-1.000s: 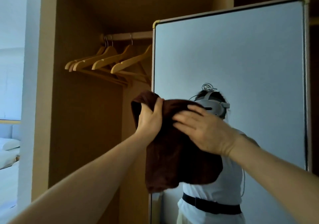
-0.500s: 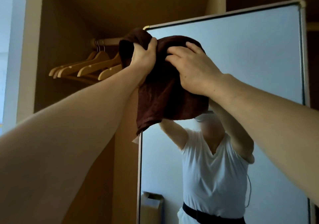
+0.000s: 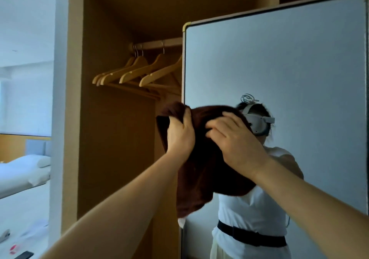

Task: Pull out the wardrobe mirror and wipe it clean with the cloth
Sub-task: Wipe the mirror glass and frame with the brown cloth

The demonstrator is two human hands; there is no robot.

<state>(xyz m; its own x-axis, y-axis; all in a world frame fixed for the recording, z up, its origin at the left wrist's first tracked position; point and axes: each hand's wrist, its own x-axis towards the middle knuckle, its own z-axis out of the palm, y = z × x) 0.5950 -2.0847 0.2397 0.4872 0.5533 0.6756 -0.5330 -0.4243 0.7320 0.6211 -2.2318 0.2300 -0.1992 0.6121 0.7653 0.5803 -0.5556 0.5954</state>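
The tall wardrobe mirror [image 3: 289, 63] stands pulled out on the right, its pale frame edge running down the middle of the view. A dark brown cloth [image 3: 207, 170] hangs against the glass near the mirror's left edge, about mid-height. My left hand [image 3: 180, 137] grips the cloth's upper left corner, thumb over the top. My right hand [image 3: 233, 141] presses on the cloth's upper right part with bent fingers. The glass reflects a person in a white top with a headset.
The open wooden wardrobe [image 3: 111, 139] is left of the mirror, with several wooden hangers [image 3: 139, 73] on a rail. A white wall edge [image 3: 60, 99] and a bed [image 3: 22, 170] lie farther left.
Half a second ago both hands held the cloth up at the mirror's top left corner. They have since dragged it down the glass to about mid-height, and the view has dropped with them.
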